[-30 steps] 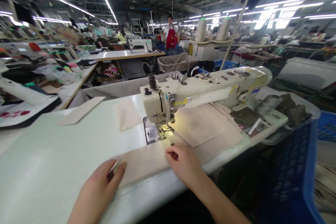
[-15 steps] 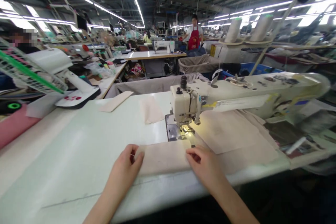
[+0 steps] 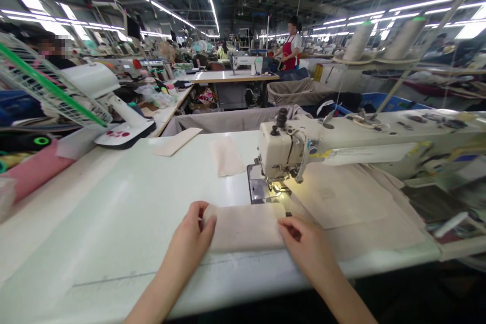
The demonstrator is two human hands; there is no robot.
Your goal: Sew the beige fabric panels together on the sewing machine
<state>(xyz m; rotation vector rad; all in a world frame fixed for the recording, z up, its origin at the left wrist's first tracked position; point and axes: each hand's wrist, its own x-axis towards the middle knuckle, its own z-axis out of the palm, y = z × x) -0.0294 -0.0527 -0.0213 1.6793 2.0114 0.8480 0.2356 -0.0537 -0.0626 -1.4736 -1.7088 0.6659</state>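
Observation:
A beige fabric piece lies across the front of the table, pinched at both ends. My left hand is closed on its left end, thumb against fingers. At the right end my right hand grips it the same way. Just behind the fabric stands a sewing machine, its lamp shining on the presser foot and metal needle plate. The fabric's far edge is close in front of that plate. Larger beige fabric sheets are spread under the machine arm, to the right of my right hand.
Two smaller beige pieces, a strip and a panel, rest toward the table's back. A white fan with a wire guard stands back left. Cloth-lined bins border the far edge. Beyond, a person in a red apron stands.
The whole scene has shifted slightly right in view as the head turned. Both hands keep their grip on the fabric, which stays about where it was by the machine.

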